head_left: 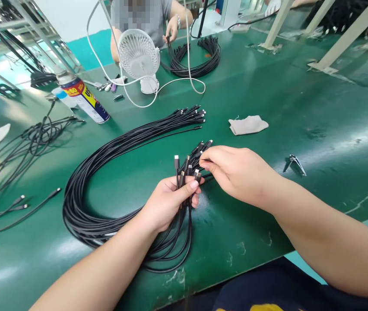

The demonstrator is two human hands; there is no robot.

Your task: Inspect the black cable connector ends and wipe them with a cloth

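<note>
Head camera view: on the green table (268, 233), the person's left hand (167, 203) grasps a cluster of cable ends (182, 178) from the bundle of black cables (80, 177), which curves around on the left, its other ends lying farther off. The right hand (240, 170) brings thumb and forefinger together at connectors just beyond, though whether they pinch one cannot be told. A pale cloth piece (249, 125) and nail clippers (295, 164) lie to the right, a spray can (88, 101) stands far left, and a white fan (139, 56) is at the far side.
</note>
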